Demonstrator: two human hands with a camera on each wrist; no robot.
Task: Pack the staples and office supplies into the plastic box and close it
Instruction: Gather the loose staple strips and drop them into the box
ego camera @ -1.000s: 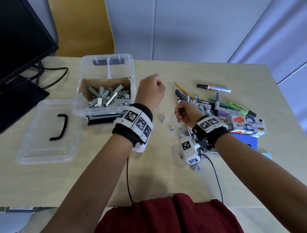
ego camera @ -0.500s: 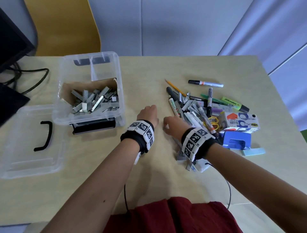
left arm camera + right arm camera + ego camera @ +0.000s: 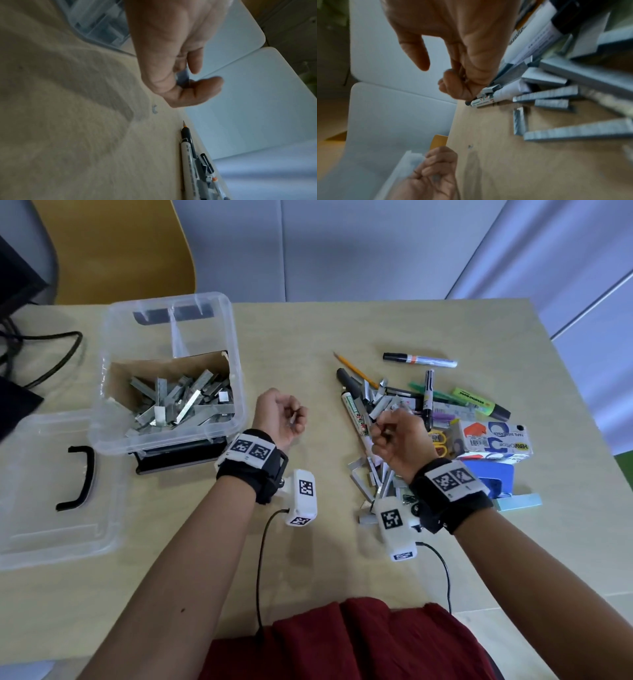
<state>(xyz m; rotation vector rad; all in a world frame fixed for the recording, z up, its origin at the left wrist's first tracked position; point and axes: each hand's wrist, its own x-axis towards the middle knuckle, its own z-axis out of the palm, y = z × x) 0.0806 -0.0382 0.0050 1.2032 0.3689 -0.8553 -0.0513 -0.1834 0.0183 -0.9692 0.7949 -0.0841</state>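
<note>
One plastic box [image 3: 236, 392], one lid [image 3: 41, 529], two hands.

My head camera looks forward and steeply down over my forearms at the whole surface [image 3: 308, 337], plastic box [image 3: 236, 405] at ten o'clock, pen pile [image 3: 428, 402] at two. My left wrist camera sits low, close behind my left hand [image 3: 175, 54]. My right wrist camera sits close behind my right hand [image 3: 462, 47]; both wrist views share the white marker [image 3: 187, 155] and surface
</note>
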